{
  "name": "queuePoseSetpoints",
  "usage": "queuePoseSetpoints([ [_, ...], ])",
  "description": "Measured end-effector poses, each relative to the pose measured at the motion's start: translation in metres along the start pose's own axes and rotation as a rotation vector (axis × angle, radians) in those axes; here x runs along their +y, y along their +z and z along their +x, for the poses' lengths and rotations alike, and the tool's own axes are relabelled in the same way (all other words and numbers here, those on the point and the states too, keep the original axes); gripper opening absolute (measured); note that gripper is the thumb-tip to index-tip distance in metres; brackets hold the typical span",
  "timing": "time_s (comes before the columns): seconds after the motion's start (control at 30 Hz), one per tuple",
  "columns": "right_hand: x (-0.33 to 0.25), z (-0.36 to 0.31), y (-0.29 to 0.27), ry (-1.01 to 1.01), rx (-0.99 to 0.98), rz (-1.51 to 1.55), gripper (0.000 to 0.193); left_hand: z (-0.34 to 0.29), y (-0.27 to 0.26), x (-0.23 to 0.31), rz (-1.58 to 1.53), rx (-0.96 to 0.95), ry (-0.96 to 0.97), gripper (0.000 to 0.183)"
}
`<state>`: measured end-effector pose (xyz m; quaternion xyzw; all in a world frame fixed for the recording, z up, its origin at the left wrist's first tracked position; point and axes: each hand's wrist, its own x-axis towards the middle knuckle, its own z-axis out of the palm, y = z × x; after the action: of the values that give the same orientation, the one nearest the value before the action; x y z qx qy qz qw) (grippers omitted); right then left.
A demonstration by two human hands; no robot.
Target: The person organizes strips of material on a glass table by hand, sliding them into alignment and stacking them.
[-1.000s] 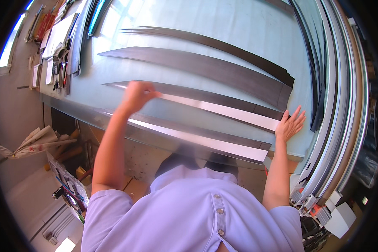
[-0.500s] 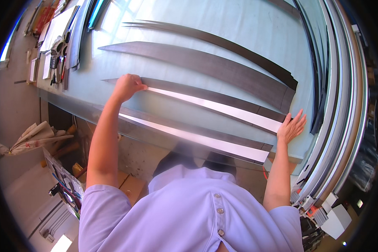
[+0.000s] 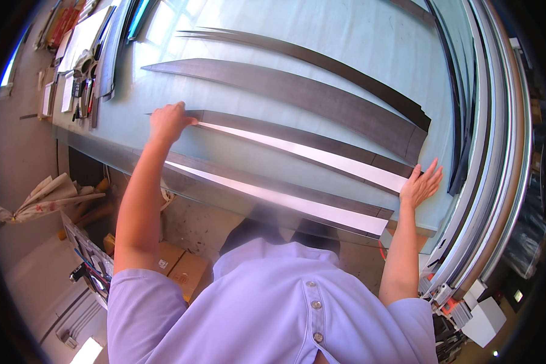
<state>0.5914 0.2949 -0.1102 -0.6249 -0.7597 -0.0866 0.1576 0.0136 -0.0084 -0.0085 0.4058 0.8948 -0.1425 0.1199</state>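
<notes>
On the glass-like tabletop lies a long dark grey tapered strip (image 3: 255,128) with a white wedge-shaped band (image 3: 309,153) along it, narrow at the left and wide at the right. My left hand (image 3: 171,121) is closed at its narrow end, thumb at the tip of the white band; the fingertips are partly hidden. My right hand (image 3: 421,185) rests at the wide end, fingers stretched out. Nearer me, along the table's front edge, shows a similar dark and white shape (image 3: 285,200), perhaps a reflection. Beyond lie a broad dark grey tapered sheet (image 3: 285,91) and narrower dark strips (image 3: 321,60).
Scissors (image 3: 86,62), pens and flat pieces crowd the table's left end. Long metal rails (image 3: 497,121) and dark strips (image 3: 458,121) run along the right side. Below the front edge stands a cardboard box (image 3: 185,270); rolled material (image 3: 54,197) leans at the left.
My left hand has slid left along the strip toward its narrow tip, and the white band now reaches farther left. My right hand has stayed in place.
</notes>
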Motion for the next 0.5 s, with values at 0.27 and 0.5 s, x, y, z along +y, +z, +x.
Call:
queuePoseSetpoints([
  [0.27, 0.007, -0.003, 0.004, -0.029, 0.036, -0.04, 0.066, 0.015, 0.037, -0.065, -0.33, 0.05, 0.014, 0.042],
  [0.5, 0.007, 0.002, 0.002, 0.025, 0.082, 0.251, 0.062, 0.022, 0.065, -0.088, -0.567, 0.111, 0.009, 0.042],
])
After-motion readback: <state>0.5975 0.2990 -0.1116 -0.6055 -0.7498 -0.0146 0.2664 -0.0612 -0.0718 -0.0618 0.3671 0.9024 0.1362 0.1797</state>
